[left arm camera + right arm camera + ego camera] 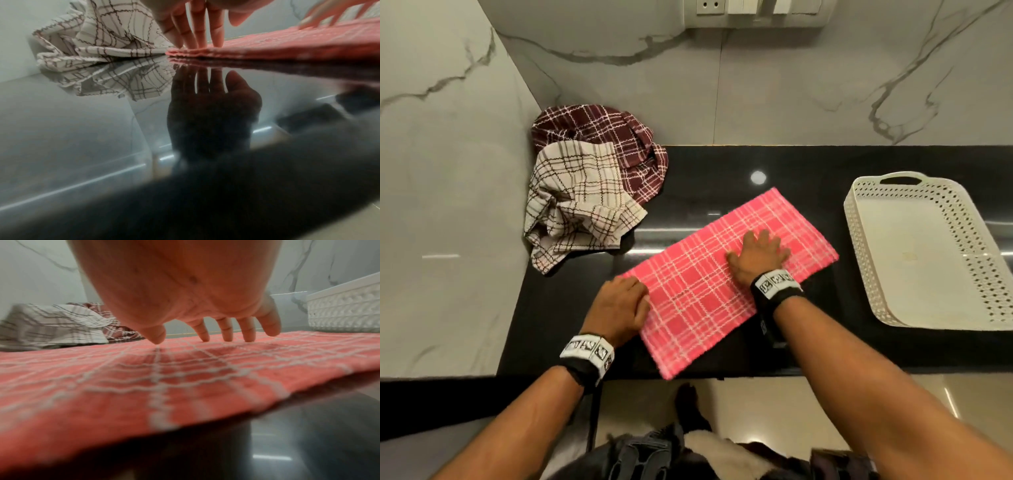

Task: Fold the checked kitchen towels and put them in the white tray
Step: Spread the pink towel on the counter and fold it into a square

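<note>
Pink checked towel (709, 291) lies folded flat on the black table (722, 171); right hand (758, 255) presses it with spread, straight fingers (226, 329), while left hand (619, 305) fingertips (197, 37) press its left edge, uncurled.

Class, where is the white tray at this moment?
In the head view the white tray sits on the black counter at the far right, just beyond the pink towel that the right hand presses flat.
</note>
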The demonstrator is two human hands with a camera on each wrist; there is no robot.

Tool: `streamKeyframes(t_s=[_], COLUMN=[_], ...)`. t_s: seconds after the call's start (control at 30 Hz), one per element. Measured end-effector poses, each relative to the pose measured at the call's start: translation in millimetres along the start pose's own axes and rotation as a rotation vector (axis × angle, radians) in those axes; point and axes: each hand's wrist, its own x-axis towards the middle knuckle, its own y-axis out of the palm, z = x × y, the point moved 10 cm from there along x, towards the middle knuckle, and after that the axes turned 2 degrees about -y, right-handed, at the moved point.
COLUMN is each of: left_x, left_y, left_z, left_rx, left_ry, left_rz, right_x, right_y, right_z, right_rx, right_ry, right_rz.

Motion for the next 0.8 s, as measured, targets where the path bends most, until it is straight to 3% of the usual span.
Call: streamKeyframes(t_s=[0.2, 0.4, 0.57, 0.8], left_x=[-29, -36, -36, -50], left_y=[8, 30, 21, 32], left_z=[-65, -115, -85, -75], left_rx=[-0.137, -0.149, -0.19, -0.13], left_ry=[0.333, 0.474, 0.362, 0.276], left_rz=[0.089, 0.216, 0.121, 0.148], right_x=[72, 79, 6, -132], right_y=[-17, -19, -21, 34], right_z=[65, 70, 28, -41], right_rx=[-0.043, -0.043, 0.118, 0.089], right_ry=[-0.247, -0.319, -0.272, -0.357], right_rz=[0.044, 0.104, -0.046, -0.063])
